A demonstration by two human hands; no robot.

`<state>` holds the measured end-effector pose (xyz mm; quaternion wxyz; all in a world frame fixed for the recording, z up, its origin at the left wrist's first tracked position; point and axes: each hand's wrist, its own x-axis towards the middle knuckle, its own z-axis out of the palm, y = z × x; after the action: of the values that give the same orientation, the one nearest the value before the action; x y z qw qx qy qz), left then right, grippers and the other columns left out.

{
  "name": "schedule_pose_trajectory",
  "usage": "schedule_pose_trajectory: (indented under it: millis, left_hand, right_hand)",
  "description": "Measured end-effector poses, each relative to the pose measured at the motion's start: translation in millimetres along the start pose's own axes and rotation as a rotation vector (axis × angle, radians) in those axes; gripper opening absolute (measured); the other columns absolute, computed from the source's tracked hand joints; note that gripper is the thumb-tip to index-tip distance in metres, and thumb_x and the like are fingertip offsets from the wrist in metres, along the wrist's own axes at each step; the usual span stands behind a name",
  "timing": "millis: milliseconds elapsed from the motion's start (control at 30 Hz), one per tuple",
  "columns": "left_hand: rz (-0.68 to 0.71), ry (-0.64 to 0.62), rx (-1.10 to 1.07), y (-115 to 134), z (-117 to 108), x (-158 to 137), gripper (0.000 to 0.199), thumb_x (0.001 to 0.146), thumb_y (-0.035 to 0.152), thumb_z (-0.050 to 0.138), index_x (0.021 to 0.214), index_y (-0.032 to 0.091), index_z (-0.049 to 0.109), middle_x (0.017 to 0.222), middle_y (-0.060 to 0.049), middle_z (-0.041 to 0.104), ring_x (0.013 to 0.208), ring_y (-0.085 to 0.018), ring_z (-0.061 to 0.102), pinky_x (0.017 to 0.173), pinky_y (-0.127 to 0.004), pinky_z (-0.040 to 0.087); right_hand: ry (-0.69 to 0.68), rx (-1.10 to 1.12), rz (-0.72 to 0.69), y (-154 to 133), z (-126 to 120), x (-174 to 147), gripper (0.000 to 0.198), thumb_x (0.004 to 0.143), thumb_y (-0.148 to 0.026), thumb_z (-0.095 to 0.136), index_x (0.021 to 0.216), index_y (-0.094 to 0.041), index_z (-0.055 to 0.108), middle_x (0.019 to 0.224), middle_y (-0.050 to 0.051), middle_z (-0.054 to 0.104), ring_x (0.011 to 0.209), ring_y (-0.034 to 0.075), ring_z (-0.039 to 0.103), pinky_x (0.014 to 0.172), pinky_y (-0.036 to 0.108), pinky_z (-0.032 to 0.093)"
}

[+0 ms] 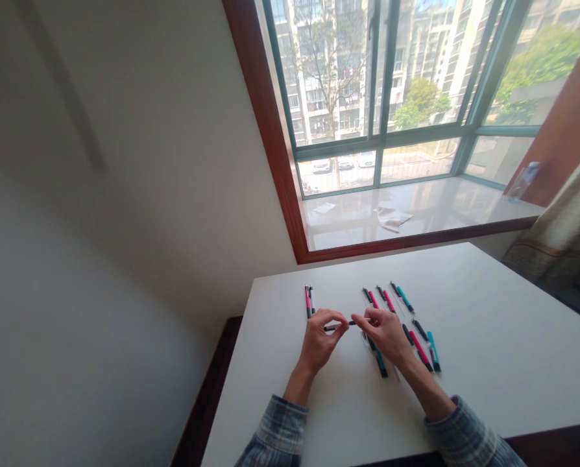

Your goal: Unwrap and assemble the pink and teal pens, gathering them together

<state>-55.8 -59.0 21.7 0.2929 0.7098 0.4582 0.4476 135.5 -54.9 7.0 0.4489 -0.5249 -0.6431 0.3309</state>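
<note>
Above the white table, my left hand [322, 337] is closed in a pinch on a slim pen barrel [333, 327] with a dark end. Facing it, my right hand [383, 332] pinches a thin pen part [353, 322] with a dark tip; its rest is hidden by the fingers. The two pieces meet or nearly meet; I cannot tell if they touch. Behind my left hand lie a red-and-black pen [307, 299] and a white-and-black pen [312, 298]. Around my right hand are several pen pieces, among them a teal barrel [405, 299], a red barrel [420, 349] and a black grip piece [420, 329].
The white table [504, 337] stands against a wall [173, 162] on the left. Beyond its far edge is a window sill [348, 227] with a crumpled cloth or paper [392, 218] on it. A curtain [557, 220] hangs at the right.
</note>
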Motion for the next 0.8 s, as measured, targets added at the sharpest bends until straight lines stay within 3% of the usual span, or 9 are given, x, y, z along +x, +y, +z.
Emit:
schedule_pose_trajectory:
  millis: [167,267,333,400,500,600,800]
  left_hand:
    - [-0.043,0.024,-0.003,-1.4,-0.7,-0.4,0.010,0.085,0.030,0.074,0.091,0.022,0.075,0.093,-0.005,0.076,0.090,-0.022,0.070,0.088,-0.039,0.058]
    - [-0.049,0.033,0.008,-0.4,-1.5,0.2,0.013,0.086,0.031,0.073,0.095,0.022,0.075,0.094,-0.005,0.076,0.090,-0.022,0.070,0.089,-0.039,0.057]
    - [-0.058,0.046,0.006,-0.2,-1.7,0.7,0.015,0.087,0.032,0.072,0.098,0.022,0.075,0.095,-0.005,0.076,0.090,-0.022,0.069,0.088,-0.039,0.058]
    - [-0.069,0.057,-0.013,-0.7,-1.7,1.1,0.017,0.089,0.032,0.069,0.101,0.022,0.075,0.096,-0.005,0.076,0.089,-0.021,0.070,0.086,-0.039,0.059]
    - [-0.089,0.064,-0.045,-1.7,-1.5,1.4,0.019,0.090,0.031,0.067,0.105,0.023,0.076,0.096,-0.005,0.076,0.088,-0.021,0.071,0.084,-0.037,0.060]
    - [-0.096,0.057,-0.045,-1.9,-1.5,1.5,0.019,0.089,0.031,0.068,0.104,0.023,0.076,0.096,-0.005,0.076,0.089,-0.021,0.071,0.084,-0.036,0.060]
    - [-0.051,0.001,-0.034,-0.9,-1.4,1.0,0.017,0.090,0.029,0.068,0.104,0.024,0.077,0.098,-0.005,0.075,0.089,-0.020,0.071,0.081,-0.035,0.060]
  right_hand:
    - [-0.014,0.010,0.005,-2.3,-2.9,-0.2,0.049,0.088,-0.061,0.064,0.062,-0.020,0.059,0.055,-0.001,0.058,0.051,0.015,0.052,0.051,0.026,0.037]
    - [-0.034,0.069,0.011,-4.3,-5.1,0.2,0.040,0.085,-0.060,0.069,0.090,-0.020,0.070,0.067,0.002,0.070,0.061,0.020,0.065,0.058,0.029,0.048]
    - [-0.043,0.128,-0.002,-5.1,-5.1,0.6,0.044,0.084,-0.057,0.071,0.110,-0.021,0.068,0.079,0.005,0.074,0.072,0.023,0.069,0.063,0.031,0.053]
    - [-0.058,0.174,-0.041,-4.9,-4.0,0.9,0.043,0.087,-0.053,0.069,0.116,-0.022,0.067,0.092,0.007,0.075,0.082,0.023,0.071,0.068,0.033,0.057]
    - [-0.088,0.184,-0.101,-2.7,-1.3,1.4,0.030,0.093,-0.046,0.062,0.111,-0.023,0.070,0.103,0.007,0.074,0.088,0.022,0.070,0.076,0.035,0.058]
    - [-0.089,0.151,-0.102,0.0,-0.2,1.5,0.027,0.094,-0.044,0.060,0.105,-0.023,0.072,0.101,0.006,0.075,0.086,0.021,0.070,0.076,0.034,0.057]
    - [-0.051,0.011,-0.037,-1.8,-2.1,0.4,0.037,0.094,-0.051,0.061,0.074,-0.021,0.068,0.064,0.001,0.065,0.057,0.017,0.057,0.057,0.029,0.045]
